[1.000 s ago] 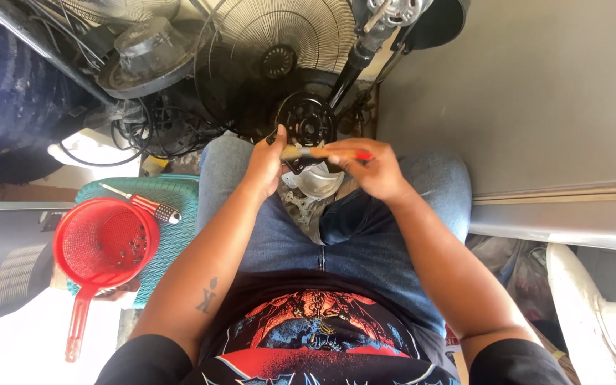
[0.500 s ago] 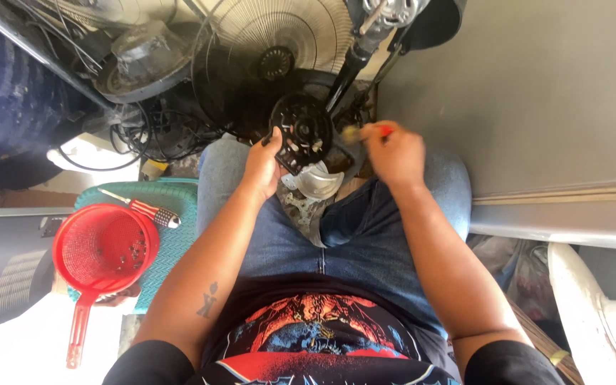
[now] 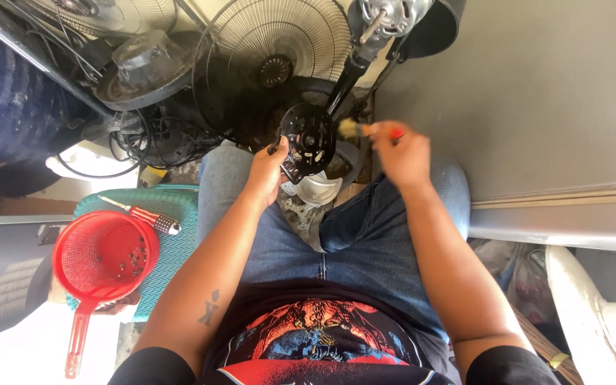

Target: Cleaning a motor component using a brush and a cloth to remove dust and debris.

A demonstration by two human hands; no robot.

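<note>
— What have your hands got?

— My left hand [image 3: 269,171] is closed on the edge of a black round fan motor cover [image 3: 308,139], held up above my knees. My right hand [image 3: 402,153] grips a small red-handled brush [image 3: 365,130], its bristles just beside the cover's right edge.

— And around you?

— A silver metal part [image 3: 319,189] lies just below the cover; a red strainer [image 3: 105,257] sits well to my left.

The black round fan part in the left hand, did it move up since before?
Yes. The black round fan part rose from the lap toward the wire fan guard behind it; the left hand grips its edge, and the right hand holds a brush beside it.
</note>
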